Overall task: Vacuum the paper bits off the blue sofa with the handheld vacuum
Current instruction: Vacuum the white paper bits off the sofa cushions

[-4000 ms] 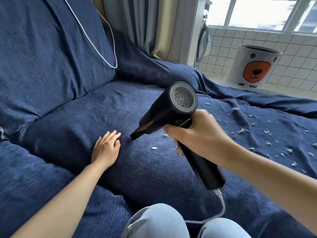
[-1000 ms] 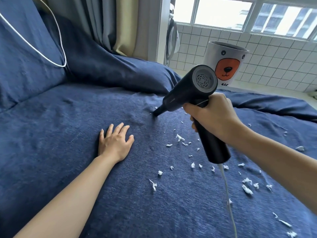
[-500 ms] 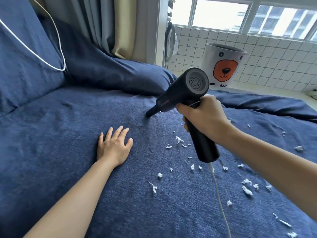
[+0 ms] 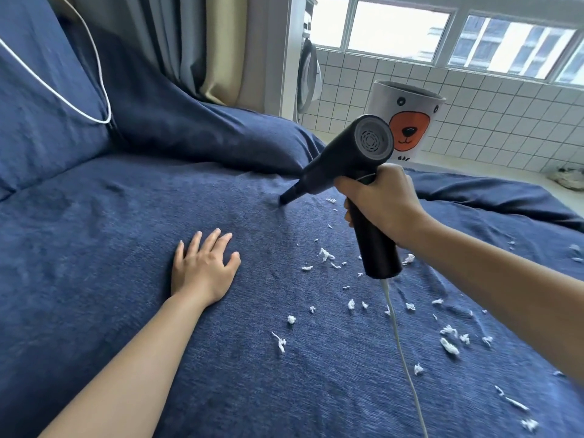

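A black handheld vacuum (image 4: 341, 159) is gripped by its handle in my right hand (image 4: 384, 202). Its narrow nozzle tip touches the blue sofa (image 4: 94, 222) seat near the far middle. A white cord hangs from the handle's bottom toward me. Several white paper bits (image 4: 325, 255) lie scattered on the seat, below and to the right of the nozzle. My left hand (image 4: 202, 270) rests flat on the seat, fingers spread, left of the paper bits and nearer to me than the nozzle.
A white bin with an orange bear face (image 4: 407, 121) stands on the floor beyond the sofa. A white cable (image 4: 63, 96) loops over the backrest at the left. Curtains (image 4: 196, 42) hang behind, beside a tiled wall under windows.
Over the last second the vacuum and my right hand shifted slightly left, the nozzle staying on the fabric. My left hand stayed flat on the seat.
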Demonstrator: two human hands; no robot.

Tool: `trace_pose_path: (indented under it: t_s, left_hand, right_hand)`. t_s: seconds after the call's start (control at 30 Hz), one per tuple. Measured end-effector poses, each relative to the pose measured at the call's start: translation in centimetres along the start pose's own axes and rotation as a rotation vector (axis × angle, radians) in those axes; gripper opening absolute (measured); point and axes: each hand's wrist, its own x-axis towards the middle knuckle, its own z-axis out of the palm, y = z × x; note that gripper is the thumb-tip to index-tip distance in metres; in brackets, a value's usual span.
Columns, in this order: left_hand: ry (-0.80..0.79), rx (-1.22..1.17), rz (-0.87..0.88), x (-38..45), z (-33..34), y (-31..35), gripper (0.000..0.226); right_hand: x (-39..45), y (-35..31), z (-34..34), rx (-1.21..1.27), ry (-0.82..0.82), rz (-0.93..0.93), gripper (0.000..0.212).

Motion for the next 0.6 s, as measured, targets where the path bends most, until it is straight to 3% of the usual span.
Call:
trace_pose_path:
  t_s: [0.6]
  left_hand:
    - [0.027, 0.008, 0.006, -0.1, 0.0, -0.2, 0.055]
  right_hand:
    - [0.6, 2.4, -2.5, -0.089, 0.097, 0.000, 0.021]
